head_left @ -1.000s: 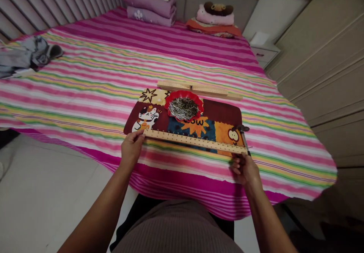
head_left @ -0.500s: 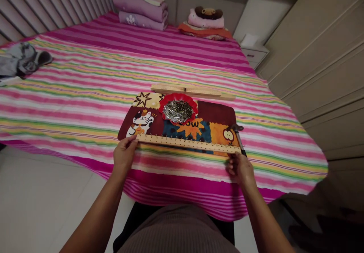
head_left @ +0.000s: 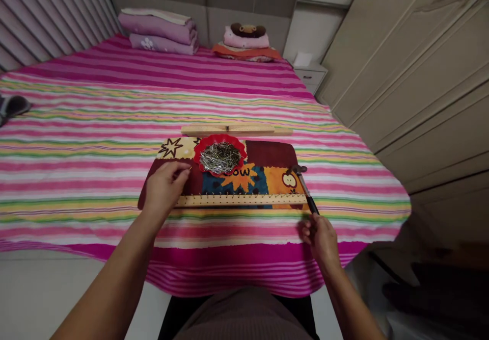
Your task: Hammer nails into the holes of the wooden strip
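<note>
Red bowl sat presumably handy for left hand, pinched together (load unclear); right hand met hammer, grip uncertain.

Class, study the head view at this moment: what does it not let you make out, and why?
All in the head view:
Whether the left hand pinches anything: too small and blurred at its fingertips.
The left end of the nail-studded wooden strip: hidden by the left hand.
How many nails the red bowl holds: they overlap.
Whether the right hand grips the hammer: blurred.
The gray cloth's full shape: cut off by the left edge.
</note>
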The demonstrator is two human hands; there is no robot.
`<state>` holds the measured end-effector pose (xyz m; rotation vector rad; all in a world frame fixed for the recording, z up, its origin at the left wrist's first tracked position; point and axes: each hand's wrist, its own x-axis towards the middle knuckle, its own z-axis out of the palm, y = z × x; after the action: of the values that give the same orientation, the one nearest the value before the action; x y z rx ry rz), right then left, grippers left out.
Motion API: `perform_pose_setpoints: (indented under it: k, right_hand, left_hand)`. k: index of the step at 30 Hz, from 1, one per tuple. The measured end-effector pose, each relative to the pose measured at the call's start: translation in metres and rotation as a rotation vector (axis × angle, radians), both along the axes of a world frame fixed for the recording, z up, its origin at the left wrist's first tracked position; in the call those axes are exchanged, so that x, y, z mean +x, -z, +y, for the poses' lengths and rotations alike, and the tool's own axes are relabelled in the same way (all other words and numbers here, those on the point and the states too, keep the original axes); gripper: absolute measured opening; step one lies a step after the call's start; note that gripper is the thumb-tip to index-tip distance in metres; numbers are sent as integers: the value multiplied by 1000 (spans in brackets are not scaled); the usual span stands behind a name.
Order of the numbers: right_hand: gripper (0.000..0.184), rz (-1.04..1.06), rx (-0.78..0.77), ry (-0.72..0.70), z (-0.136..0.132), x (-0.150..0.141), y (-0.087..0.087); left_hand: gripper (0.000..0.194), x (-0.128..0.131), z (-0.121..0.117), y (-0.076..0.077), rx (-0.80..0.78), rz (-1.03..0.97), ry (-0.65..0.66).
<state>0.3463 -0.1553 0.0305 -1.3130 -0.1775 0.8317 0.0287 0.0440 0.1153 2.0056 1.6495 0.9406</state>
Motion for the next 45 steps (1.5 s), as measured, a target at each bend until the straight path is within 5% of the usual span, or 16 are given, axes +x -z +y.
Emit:
perform_pose_setpoints:
  k: [5,10,17,30,39,45]
  right_hand:
    - [29,-1,-53,19,-10,-1,4]
    - [29,10,-78,14,-15,3,6]
    - [30,25,-66,35,-16,3,7]
    - [29,35,-75,8,-18,-5,11]
    - [29,52,-49,16,-24,-8,12]
    - [31,68,-64,6,-25,-9,13]
  left_hand:
    - [24,67,49,-9,-47,588,353]
    - [25,90,70,-3,-164,906,373]
    - [26,86,70,-7,-121,1048,415]
    - [22,77,82,-3,-172,977,455]
    - [20,63,86,-10,-158,710,436]
    - [20,33,55,-27,-559,-427,329]
